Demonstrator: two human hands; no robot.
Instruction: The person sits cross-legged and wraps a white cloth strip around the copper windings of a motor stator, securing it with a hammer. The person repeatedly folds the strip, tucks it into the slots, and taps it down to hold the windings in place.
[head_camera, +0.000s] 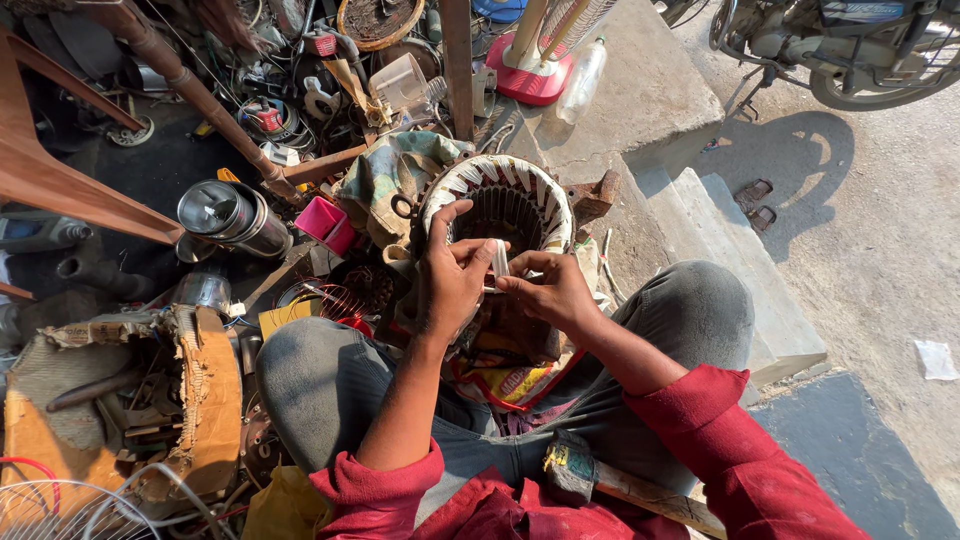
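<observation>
From the head view, a person in red sleeves and grey trousers sits with a motor stator (510, 205) propped between the knees, a round metal ring whose slots are lined with pale insulating paper. Both hands meet just below the stator's near rim. The left hand (450, 275) has its fingers curled narrow, pinching a small white strip of paper (499, 262) that stands upright at the stator's near edge, with the thumb raised against the rim. The right hand (548, 290) is also closed narrow, its fingertips pressing on the lower end of the same strip, so the two hands touch across it. Under the stator lies a colourful cloth (505, 380) spread over the lap. Nearer the person than the stator, a hammer (590, 478) rests across the right thigh, head toward the middle. Left of the stator sit a pink plastic box (327, 224) and, further left, a shiny metal cylinder (232, 215) lying on its side. Beyond the stator stands a red fan base (530, 75) with a clear plastic bottle (581, 80) just beside it. Right of the stator, concrete steps (720, 240) drop to the ground, where a pair of sandals (755, 203) lies.
</observation>
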